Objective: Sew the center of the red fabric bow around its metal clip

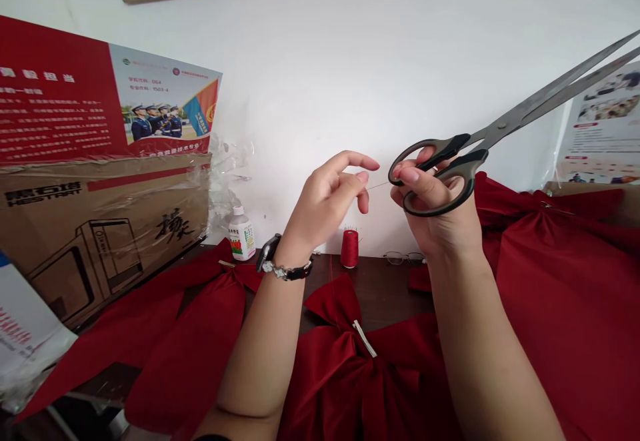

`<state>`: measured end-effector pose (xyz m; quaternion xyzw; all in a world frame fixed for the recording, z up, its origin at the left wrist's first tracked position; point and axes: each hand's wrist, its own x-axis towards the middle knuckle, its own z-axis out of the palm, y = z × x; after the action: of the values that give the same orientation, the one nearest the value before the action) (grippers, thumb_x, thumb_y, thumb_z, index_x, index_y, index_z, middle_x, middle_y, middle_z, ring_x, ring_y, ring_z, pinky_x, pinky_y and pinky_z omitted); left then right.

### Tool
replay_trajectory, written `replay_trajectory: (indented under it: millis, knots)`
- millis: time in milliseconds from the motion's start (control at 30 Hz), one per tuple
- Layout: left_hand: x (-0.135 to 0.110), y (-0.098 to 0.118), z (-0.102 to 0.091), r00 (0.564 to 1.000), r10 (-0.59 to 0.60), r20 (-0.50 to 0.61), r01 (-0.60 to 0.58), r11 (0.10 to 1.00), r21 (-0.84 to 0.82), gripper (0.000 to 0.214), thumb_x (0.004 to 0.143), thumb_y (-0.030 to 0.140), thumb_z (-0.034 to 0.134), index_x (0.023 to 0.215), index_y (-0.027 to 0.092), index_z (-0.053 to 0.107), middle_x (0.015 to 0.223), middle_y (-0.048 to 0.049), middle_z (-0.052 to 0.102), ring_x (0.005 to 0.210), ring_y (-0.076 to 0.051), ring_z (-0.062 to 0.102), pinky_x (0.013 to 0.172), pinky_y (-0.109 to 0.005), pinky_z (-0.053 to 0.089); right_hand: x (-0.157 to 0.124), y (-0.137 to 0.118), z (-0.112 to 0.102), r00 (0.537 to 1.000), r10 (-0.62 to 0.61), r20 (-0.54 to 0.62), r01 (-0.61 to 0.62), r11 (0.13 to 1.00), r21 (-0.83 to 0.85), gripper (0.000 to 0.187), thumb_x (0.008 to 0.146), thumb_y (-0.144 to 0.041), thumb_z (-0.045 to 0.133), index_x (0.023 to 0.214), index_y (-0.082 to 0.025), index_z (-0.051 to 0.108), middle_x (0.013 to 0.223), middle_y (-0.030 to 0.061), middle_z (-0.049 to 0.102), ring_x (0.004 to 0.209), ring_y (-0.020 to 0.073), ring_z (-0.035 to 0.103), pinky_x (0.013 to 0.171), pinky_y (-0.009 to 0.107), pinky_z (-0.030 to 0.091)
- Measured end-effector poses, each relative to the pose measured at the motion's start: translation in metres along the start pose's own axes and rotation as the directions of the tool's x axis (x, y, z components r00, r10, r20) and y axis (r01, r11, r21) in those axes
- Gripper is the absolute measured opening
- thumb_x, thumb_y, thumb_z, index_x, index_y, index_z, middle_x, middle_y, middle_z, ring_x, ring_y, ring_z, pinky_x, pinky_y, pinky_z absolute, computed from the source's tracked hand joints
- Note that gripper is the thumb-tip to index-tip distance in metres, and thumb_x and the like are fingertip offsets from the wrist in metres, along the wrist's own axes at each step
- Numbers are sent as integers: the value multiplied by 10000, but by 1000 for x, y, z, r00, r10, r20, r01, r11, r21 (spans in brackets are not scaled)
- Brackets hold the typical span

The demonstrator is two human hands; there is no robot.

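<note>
The left hand has a tight grip on a fine thread, apparently pinched between thumb and forefinger. The right hand closes through the loops of long black-handled scissors, blades slightly parted. Below, a spool of red thread stands on the dark worktop, behind a red fabric bow.

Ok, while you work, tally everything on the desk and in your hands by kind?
Red fabric bows: 3
Black-handled steel scissors: 1
Red thread spool: 1
White plastic bottle: 1
Thin-framed eyeglasses: 1
Total: 7
</note>
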<state>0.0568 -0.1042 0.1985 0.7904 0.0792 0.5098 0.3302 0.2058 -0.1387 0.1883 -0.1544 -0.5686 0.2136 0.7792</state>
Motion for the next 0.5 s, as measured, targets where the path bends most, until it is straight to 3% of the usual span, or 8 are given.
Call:
replay_trajectory:
  millis: [167, 333, 500]
  knots:
    - [14, -25, -23, 986, -164, 41, 168, 965, -203, 266, 898, 358, 429, 999, 176, 596, 533, 49, 428, 389, -24, 176, 390, -160, 133, 4, -10, -6, 994, 78, -79, -58, 971, 234, 253, 599, -176, 786, 725, -249, 579, 693, -64, 604, 645, 92, 577, 442, 205, 383]
    - [24, -69, -50, 949, -313, 43, 315, 923, -222, 287, 879, 376, 463, 1005, 157, 599, 520, 43, 429, 386, -17, 153, 386, -148, 103, 2, -41, -26, 989, 14, -147, 44, 922, 384, 233, 623, -89, 776, 672, -244, 609, 660, -117, 636, 632, 57, 589, 614, 237, 505]
    - [25, -92, -63, 926, -365, 94, 374, 856, -357, 230, 789, 234, 528, 997, 155, 589, 610, 36, 457, 403, -10, 201, 379, -131, 158, -6, -63, -36, 975, -26, -220, 102, 933, 345, 219, 850, -93, 560, 674, -213, 614, 682, -141, 642, 664, 12, 622, 712, 253, 511]
